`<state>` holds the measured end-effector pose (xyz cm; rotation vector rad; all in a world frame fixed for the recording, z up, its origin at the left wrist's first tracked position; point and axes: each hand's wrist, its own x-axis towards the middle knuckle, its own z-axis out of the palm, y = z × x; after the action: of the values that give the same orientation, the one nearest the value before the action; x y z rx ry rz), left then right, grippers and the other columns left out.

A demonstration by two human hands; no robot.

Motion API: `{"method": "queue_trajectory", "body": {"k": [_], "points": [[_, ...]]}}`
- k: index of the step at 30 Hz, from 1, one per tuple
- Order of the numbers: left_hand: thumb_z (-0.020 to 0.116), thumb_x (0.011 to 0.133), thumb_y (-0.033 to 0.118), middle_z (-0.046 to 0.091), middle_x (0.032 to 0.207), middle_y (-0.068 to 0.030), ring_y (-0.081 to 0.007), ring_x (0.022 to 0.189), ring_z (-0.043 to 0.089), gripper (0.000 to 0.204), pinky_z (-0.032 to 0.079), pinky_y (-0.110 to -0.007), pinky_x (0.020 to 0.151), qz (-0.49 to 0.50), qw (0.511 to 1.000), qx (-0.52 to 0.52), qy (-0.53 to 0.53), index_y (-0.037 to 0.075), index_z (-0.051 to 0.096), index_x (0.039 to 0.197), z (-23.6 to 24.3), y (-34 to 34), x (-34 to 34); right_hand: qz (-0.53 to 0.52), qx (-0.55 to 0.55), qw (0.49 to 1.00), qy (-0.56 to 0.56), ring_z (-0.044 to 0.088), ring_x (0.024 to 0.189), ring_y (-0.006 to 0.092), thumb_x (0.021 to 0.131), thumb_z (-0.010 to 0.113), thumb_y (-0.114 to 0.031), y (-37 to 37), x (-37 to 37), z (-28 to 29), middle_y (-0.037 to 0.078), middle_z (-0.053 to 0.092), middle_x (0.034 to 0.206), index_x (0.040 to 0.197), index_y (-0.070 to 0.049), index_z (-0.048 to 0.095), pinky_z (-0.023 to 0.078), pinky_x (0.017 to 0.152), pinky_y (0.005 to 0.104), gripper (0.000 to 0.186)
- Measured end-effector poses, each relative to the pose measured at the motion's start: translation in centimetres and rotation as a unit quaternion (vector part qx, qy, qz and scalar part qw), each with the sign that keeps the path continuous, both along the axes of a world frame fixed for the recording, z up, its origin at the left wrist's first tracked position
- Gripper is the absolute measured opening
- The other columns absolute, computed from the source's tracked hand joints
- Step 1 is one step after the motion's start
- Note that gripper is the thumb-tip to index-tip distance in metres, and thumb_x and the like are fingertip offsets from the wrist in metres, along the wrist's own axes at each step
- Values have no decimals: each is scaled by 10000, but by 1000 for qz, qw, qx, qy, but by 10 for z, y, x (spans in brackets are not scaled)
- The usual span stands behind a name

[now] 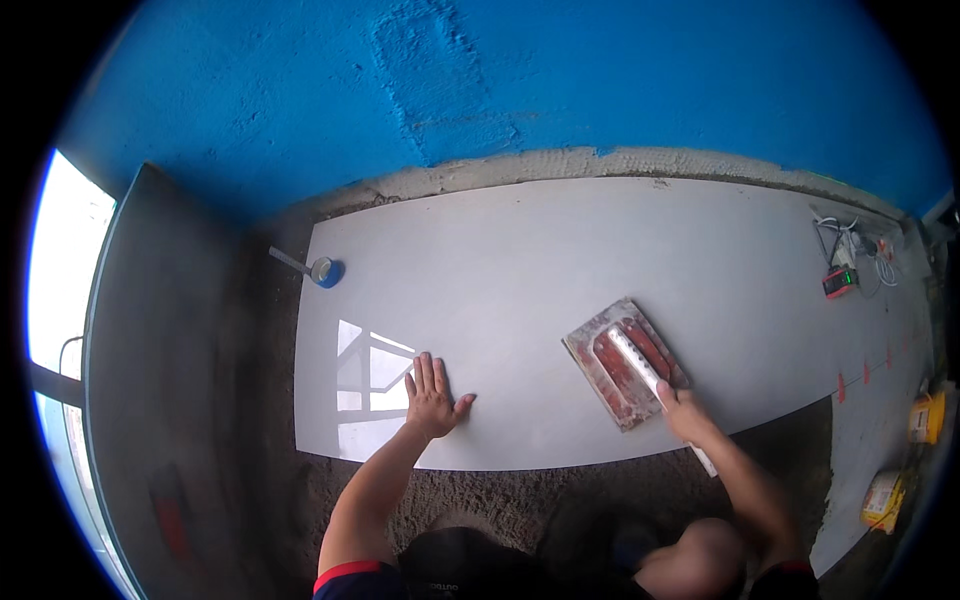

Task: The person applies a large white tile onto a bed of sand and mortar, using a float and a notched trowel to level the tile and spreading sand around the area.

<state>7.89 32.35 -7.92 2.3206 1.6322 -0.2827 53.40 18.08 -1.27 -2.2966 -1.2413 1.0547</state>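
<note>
A large pale, glossy tile (520,260) lies flat on grey bedding mortar (400,495) along the wall. My left hand (430,400) rests flat on the tile's left part, palm down, fingers stretched out, beside a window reflection. With my right hand (683,412) I grip the long white handle of a tiling float (625,365). Its rectangular red-and-grey pad is smeared with mortar and sits over the tile's right half. Whether the pad touches the tile or hovers just above it, I cannot tell.
A blue-rimmed round tape (325,272) with a pale strip sits at the tile's left edge. At the far right are a small red-and-black device (838,282) and cables. Orange levelling wedges (866,373) and yellow containers (883,500) stand right. A blue wall (620,80) runs behind.
</note>
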Motion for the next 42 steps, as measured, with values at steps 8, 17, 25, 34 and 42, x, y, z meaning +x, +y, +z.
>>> {"method": "queue_trajectory", "body": {"k": [8,17,25,34,42], "points": [[338,906,739,20,1595,-305,-440,1492,-40,1068,16,-615,1163,24,999,19,-23,-98,80,1516,0,-17,-21,69,187,972,123,458,584,109,1011,390,-574,128,-85,186,3,469,625,772,-47,538,371,539,302,597],[393,888,730,23,1588,-322,-453,1488,-46,1091,8,-622,1161,30,999,26,-37,-113,88,1509,10,12,5,64,60,996,-7,574,462,258,990,378,-611,250,-118,6,168,568,599,893,78,619,492,468,391,736],[408,889,706,48,1598,-298,-423,1499,-25,1052,11,-583,1179,45,996,62,-53,-96,139,1515,-3,4,-5,42,-35,998,16,577,478,300,966,352,-666,245,-141,-7,166,558,668,1045,118,547,468,413,421,811],[402,911,654,97,1592,-295,-399,1504,29,991,10,-532,1202,65,983,137,-102,-103,163,1505,-8,-6,-6,120,-119,986,-12,631,906,507,979,291,-664,128,-136,1,342,646,905,1043,113,640,487,798,543,853],[386,930,535,115,1599,-272,-387,1507,45,879,21,-511,1210,70,980,147,-115,-91,175,1510,-11,2,5,190,-86,976,-59,621,952,479,998,321,-608,94,-119,-19,316,651,938,975,54,666,475,827,505,747]]}}
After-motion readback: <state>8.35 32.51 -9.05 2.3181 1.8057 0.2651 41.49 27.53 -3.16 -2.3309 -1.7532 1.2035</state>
